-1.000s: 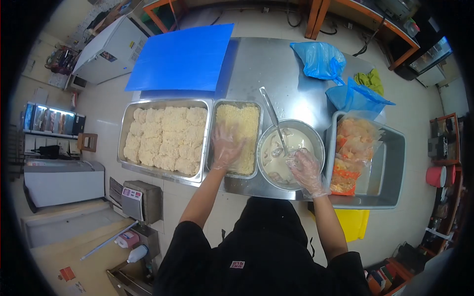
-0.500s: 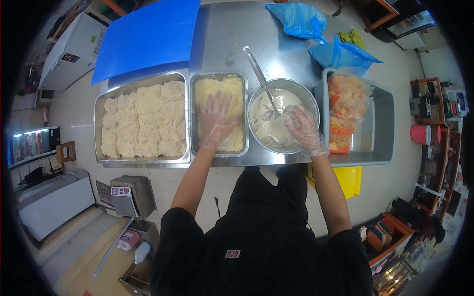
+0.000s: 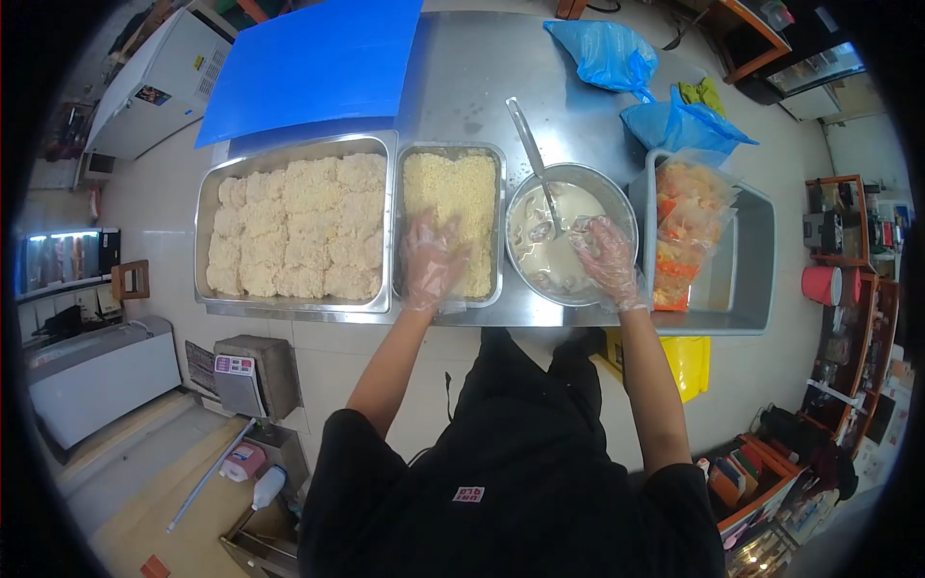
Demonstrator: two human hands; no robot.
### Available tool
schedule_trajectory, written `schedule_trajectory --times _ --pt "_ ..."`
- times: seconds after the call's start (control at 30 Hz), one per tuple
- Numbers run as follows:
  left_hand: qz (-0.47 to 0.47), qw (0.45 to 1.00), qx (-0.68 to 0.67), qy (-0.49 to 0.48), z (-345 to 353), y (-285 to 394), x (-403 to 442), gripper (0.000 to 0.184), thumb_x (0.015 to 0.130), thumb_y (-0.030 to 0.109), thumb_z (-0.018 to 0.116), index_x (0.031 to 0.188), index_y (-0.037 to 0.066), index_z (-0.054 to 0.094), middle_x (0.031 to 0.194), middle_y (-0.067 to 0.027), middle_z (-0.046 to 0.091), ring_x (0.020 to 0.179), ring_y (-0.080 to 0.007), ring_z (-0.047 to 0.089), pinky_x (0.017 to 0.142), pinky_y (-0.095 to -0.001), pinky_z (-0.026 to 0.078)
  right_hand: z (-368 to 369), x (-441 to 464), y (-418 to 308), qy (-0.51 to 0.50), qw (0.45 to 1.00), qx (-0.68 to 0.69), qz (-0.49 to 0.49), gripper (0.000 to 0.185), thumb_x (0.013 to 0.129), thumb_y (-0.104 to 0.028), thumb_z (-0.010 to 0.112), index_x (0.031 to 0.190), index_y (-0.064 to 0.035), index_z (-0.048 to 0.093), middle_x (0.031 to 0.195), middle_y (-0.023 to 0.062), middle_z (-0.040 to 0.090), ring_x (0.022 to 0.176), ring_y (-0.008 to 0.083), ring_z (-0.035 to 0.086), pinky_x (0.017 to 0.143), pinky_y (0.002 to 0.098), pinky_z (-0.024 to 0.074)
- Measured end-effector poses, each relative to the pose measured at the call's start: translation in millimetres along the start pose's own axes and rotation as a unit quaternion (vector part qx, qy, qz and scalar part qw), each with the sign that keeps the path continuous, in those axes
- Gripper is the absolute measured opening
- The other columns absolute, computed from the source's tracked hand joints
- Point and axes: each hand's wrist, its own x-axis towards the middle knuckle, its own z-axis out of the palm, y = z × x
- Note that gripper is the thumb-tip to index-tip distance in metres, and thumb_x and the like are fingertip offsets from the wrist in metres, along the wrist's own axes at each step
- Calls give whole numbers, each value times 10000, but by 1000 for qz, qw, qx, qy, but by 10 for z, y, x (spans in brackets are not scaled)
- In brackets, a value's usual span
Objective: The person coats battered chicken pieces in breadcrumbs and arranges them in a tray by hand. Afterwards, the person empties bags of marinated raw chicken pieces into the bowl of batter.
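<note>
Both of my hands wear clear plastic gloves. My left hand (image 3: pixel 433 265) lies with its fingers apart on the pale crumbs (image 3: pixel 451 183) in the narrow metal tray (image 3: pixel 500 231). Over the right part of the round metal bowl (image 3: pixel 632 217), my right hand (image 3: pixel 607 255) has its fingertips at the white batter (image 3: pixel 554 260); whether they pinch a piece is too small to tell. A metal ladle (image 3: pixel 526 140) leans in the bowl, where several pieces sit in the batter. To the left, a wide metal tray (image 3: pixel 393 207) holds rows of crumb-coated pieces (image 3: pixel 303 226).
A blue board (image 3: pixel 313 72) lies behind the trays. Blue plastic bags (image 3: pixel 602 58) and a green cloth (image 3: pixel 703 94) are at the back right. The grey tub (image 3: pixel 756 265) holds bags of orange food (image 3: pixel 679 226). A scale (image 3: pixel 241 380) stands at the lower left.
The view has shifted, moving the table up in the picture. My left hand has drawn nearer the tray's front edge. My right hand remains at the bowl.
</note>
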Motion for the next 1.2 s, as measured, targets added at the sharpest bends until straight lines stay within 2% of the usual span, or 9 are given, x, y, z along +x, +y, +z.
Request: schedule_trajectory --times 0.4,0.6,0.7,0.77,0.9,0.97,1.0,1.07,1.2 --pt "-142 988 -60 -19 -74 67 -117 668 856 280 802 1453 108 557 1378 -266 509 1274 -446 522 1028 -511 477 -35 8 -50 -11 1000 3 11 264 830 -108 795 1050 -36 669 1014 176 670 923 410 677 793 491 551" --pt "-101 965 -198 141 289 -186 -168 756 845 214 792 1524 115 474 1409 -277 446 1266 -488 533 1048 -541 491 -35 3 -48 2 1000 7 10 271 831 -111 801 1055 -31 673 1029 170 674 928 410 678 794 489 553" --pt "-80 973 -201 86 180 -120 -90 723 848 219 788 1505 121 503 1436 -266 442 1272 -479 533 1071 -524 472 -43 -5 -57 2 999 42 15 293 827 -110 801 1081 -31 678 1033 180 674 928 419 680 803 487 559" --pt "-46 964 -253 64 155 -74 -10 692 854 257 787 1486 133 534 1446 -248 455 1275 -471 536 1069 -518 463 27 -63 34 16 999 33 10 311 828 -107 798 1104 -30 677 1072 188 673 960 420 679 828 484 560" --pt "110 990 90 -9 -94 124 233 570 903 315 764 1415 130 596 1507 -213 450 1341 -399 496 1020 -522 451 -9 -92 42 -35 998 10 42 369 852 -128 781 1191 -30 673 1207 214 665 1094 413 664 935 483 548" --pt "175 983 53 -36 75 -120 296 502 922 400 722 1341 132 650 1458 -220 527 1314 -415 517 1027 -544 436 187 -198 274 -62 996 52 43 419 875 -169 768 1258 -35 662 1319 217 641 1228 405 615 1063 498 490" --pt "218 974 63 19 118 -100 358 332 909 304 703 1158 84 701 1157 -193 662 1118 -371 620 907 -523 484 249 -312 330 -35 992 120 13 461 901 -229 747 1313 -45 651 1348 219 636 1283 409 582 1138 516 431" --pt "239 964 120 -6 438 -446 356 108 899 153 648 943 56 668 870 -153 629 863 -365 615 807 -509 485 365 -162 322 -148 987 41 42 478 917 -298 713 1322 -54 642 1367 212 622 1303 406 564 1143 505 420" --pt "173 982 65 -40 403 -391 522 235 992 249 623 931 31 686 976 -186 679 934 -383 648 842 -499 512 417 -215 333 66 993 70 -73 345 871 -242 711 1159 -61 654 1138 177 641 1080 394 620 963 502 504"
